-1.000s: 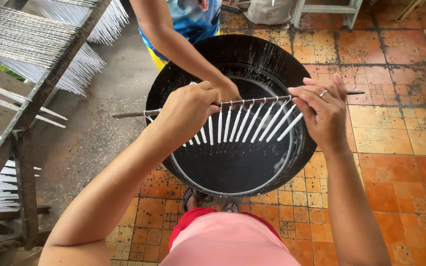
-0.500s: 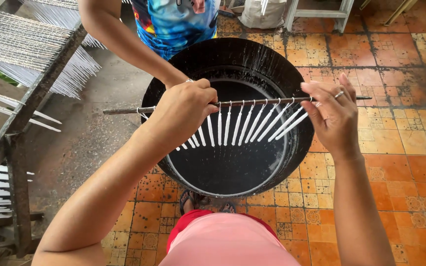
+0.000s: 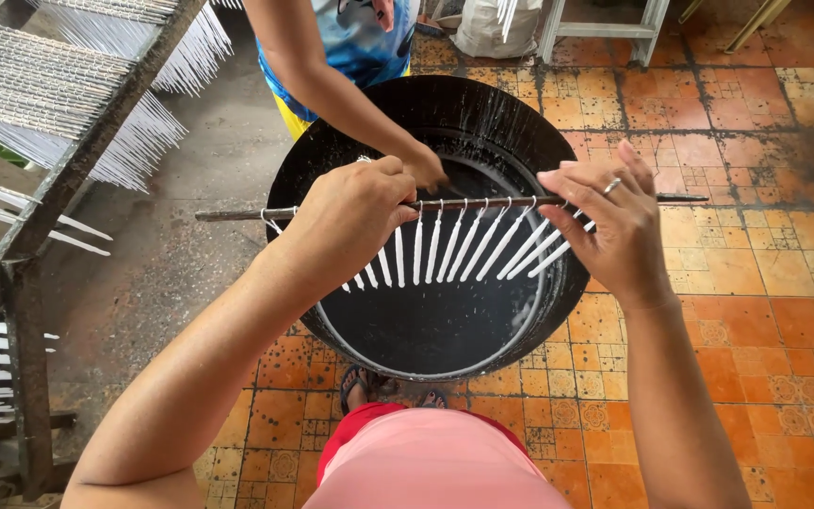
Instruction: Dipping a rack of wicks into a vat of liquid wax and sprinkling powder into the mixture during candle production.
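A thin dark rod (image 3: 482, 204) lies level across a big black tub (image 3: 482, 113), with several slim white candles (image 3: 445, 247) hanging from it by their wicks. My left hand (image 3: 350, 219) is shut round the rod near its left part. My right hand (image 3: 610, 221), with a ring on one finger, pinches the rod near its right end, its fingers partly spread over the outer candles. Dark liquid (image 3: 435, 320) fills the tub below the candles. Another person's hand (image 3: 424, 170) reaches into the tub from the far side, just behind the rod.
A wooden rack (image 3: 68, 141) at the left carries rows of hanging white candles (image 3: 134, 151). The other person stands at the tub's far rim in a blue top (image 3: 350, 47). Orange tiled floor (image 3: 756, 283) spreads to the right. White stool legs (image 3: 605, 28) and a sack (image 3: 492, 28) stand behind.
The view has drifted slightly, so tub and rod sit a little lower and more central. The other person's arm has shifted over the far rim. My grip on the rod is unchanged.
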